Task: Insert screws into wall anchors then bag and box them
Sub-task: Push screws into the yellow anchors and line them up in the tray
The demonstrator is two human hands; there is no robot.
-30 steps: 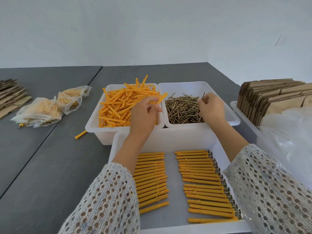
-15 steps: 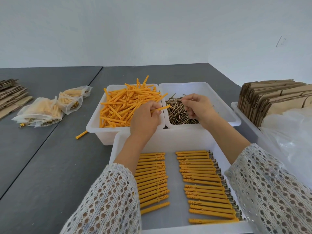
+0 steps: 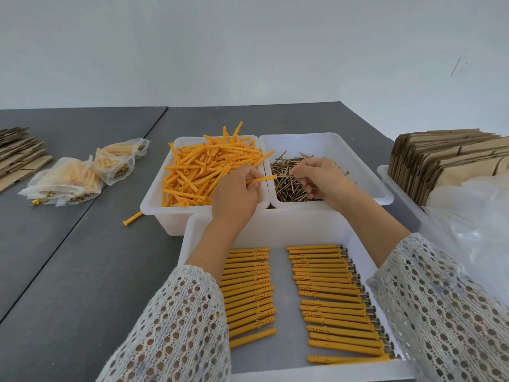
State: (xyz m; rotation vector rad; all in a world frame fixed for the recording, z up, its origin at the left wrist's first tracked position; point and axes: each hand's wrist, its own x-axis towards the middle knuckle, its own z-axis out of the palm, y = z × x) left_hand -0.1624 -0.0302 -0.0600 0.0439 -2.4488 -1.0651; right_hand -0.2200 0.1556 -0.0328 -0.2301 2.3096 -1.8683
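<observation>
Your left hand (image 3: 234,198) grips a single orange wall anchor (image 3: 263,179), fingers curled round its near end so the open end points right, over the divide between the two back bins. Your right hand (image 3: 321,180) pinches a screw (image 3: 283,176) between thumb and forefinger, its tip level with the anchor's open end and just beside it; whether the tip has entered the anchor is too small to tell.

Both hands hover above the two white bins set side by side toward the back of the grey worktop (image 3: 82,271). The left bin (image 3: 154,205) is heaped with loose anchors (image 3: 203,172); the right bin (image 3: 366,175) holds a pile of brass-coloured screws (image 3: 289,188). In front of them, at the worktop's near edge, a larger white tray (image 3: 275,224) carries two rows of assembled anchors lying crosswise: a left row (image 3: 249,285) partly under your left forearm, and a right row (image 3: 330,301) with screw heads showing at its right ends.

One stray anchor (image 3: 132,218) lies on the worktop just left of the left bin. Further left sit filled plastic bags (image 3: 74,180) of anchors, and beyond them, at the left edge, flattened cardboard (image 3: 19,153). At the right edge stand more flattened cardboard boxes (image 3: 446,158) in a tray, with clear plastic bags (image 3: 473,216) in front of them.
</observation>
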